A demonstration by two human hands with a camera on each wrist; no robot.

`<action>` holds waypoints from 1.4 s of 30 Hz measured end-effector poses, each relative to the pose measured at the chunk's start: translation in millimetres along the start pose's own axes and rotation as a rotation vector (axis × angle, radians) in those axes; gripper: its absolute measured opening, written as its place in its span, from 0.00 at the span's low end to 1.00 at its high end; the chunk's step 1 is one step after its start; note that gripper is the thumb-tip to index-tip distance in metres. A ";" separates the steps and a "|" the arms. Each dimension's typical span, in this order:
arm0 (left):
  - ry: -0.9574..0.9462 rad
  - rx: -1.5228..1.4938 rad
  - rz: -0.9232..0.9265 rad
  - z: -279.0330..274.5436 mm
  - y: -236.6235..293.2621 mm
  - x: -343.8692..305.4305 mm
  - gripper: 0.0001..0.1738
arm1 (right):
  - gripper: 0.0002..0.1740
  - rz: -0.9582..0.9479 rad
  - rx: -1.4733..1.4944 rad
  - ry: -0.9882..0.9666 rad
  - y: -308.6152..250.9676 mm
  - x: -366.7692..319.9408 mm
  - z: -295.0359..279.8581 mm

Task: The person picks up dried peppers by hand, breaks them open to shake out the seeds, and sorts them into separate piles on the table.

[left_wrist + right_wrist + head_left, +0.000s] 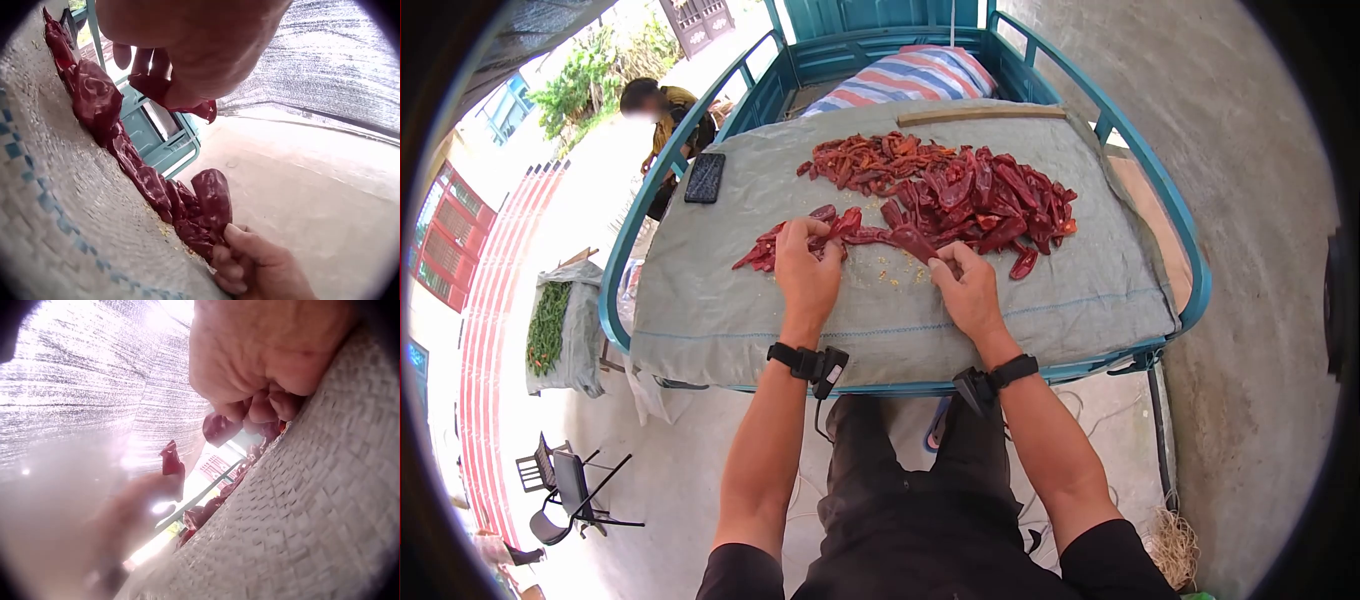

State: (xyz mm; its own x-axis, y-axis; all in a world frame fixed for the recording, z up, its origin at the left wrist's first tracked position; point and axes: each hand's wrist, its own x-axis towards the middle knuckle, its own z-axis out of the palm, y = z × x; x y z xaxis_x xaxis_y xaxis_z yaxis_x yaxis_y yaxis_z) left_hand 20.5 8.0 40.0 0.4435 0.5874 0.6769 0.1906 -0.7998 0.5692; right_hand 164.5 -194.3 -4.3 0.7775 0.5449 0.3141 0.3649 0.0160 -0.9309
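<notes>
Head view puts the dark red chili (913, 241) low in front of me, between my hands, just below the big dark chili pile (1000, 200). The fingers of my right hand (971, 295) are clamped on its near end; in the left wrist view its broad end points up. The fingers of my left hand (808, 285) pinch another red chili (165, 94), above the small chili heap (762, 252). The brighter chili pile (870, 163) adjoins the big one. All this lies on a grey woven sheet (800, 320), with a black phone (705, 178) toward the left and a wooden strip (982, 116) along the far edge. Beyond are a striped bag (915, 78) and teal rails (1155, 165); someone (668, 125) bends outside the left rail.
</notes>
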 end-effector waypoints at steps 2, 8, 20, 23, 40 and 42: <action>-0.020 -0.159 -0.117 -4.3 10.6 -6.0 0.11 | 0.10 0.002 0.048 0.009 1.7 -0.3 0.8; -0.181 -0.667 -0.437 1.5 16.0 -35.9 0.12 | 0.09 0.068 0.103 -0.008 -6.9 -0.6 -1.4; -0.225 -0.748 -0.489 11.3 -6.2 -55.5 0.12 | 0.08 0.099 0.132 -0.001 -5.0 -1.6 -0.2; -0.228 -0.738 -0.489 11.5 -6.5 -56.5 0.12 | 0.09 0.110 0.144 0.000 -7.5 -1.4 -1.9; -0.247 -0.792 -0.500 13.4 -10.7 -56.9 0.11 | 0.15 0.038 -0.182 0.049 -51.6 87.4 13.1; -0.239 -0.811 -0.500 14.5 -11.0 -57.3 0.10 | 0.15 0.089 -0.181 0.035 -52.5 89.0 19.6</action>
State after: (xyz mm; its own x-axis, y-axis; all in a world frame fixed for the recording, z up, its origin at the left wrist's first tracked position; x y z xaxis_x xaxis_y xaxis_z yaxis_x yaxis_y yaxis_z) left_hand 5.6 -18.6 -11.9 0.6578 0.7235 0.2092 -0.2152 -0.0857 0.9728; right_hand 204.5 -130.2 68.9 0.8268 0.5080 0.2415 0.3778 -0.1833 -0.9076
